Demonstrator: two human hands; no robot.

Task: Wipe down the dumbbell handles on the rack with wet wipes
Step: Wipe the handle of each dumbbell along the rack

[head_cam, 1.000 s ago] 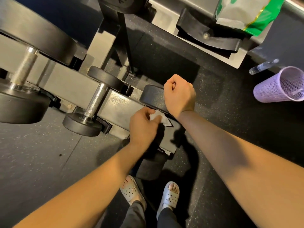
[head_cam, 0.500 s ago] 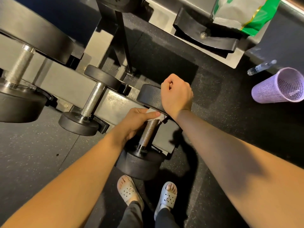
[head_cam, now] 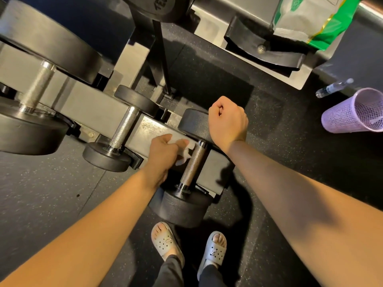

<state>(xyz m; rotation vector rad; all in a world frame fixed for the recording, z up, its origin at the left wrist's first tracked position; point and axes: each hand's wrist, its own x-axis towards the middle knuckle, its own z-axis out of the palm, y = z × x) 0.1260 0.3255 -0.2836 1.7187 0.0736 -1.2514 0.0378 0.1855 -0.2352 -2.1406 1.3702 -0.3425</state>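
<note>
A grey steel rack (head_cam: 97, 106) holds three black dumbbells with knurled metal handles. My left hand (head_cam: 163, 156) grips a crumpled white wet wipe (head_cam: 185, 151) just left of the rightmost dumbbell's handle (head_cam: 193, 164), which is fully bare. My right hand (head_cam: 227, 121) is a closed fist holding nothing, resting over the far head (head_cam: 194, 123) of that dumbbell. The middle dumbbell's handle (head_cam: 124, 129) and the large left one's handle (head_cam: 37, 88) stand uncovered.
A purple mesh basket (head_cam: 354, 112) lies tipped on the dark rubber floor at the right, with a clear bottle (head_cam: 331, 88) behind it. A green and white wipes pack (head_cam: 315, 17) sits on the upper shelf. My feet in grey clogs (head_cam: 165, 241) stand below the rack.
My left hand has slid off the rightmost handle to its left, taking the wipe with it, so the handle now shows along its whole length. The right fist has stayed put.
</note>
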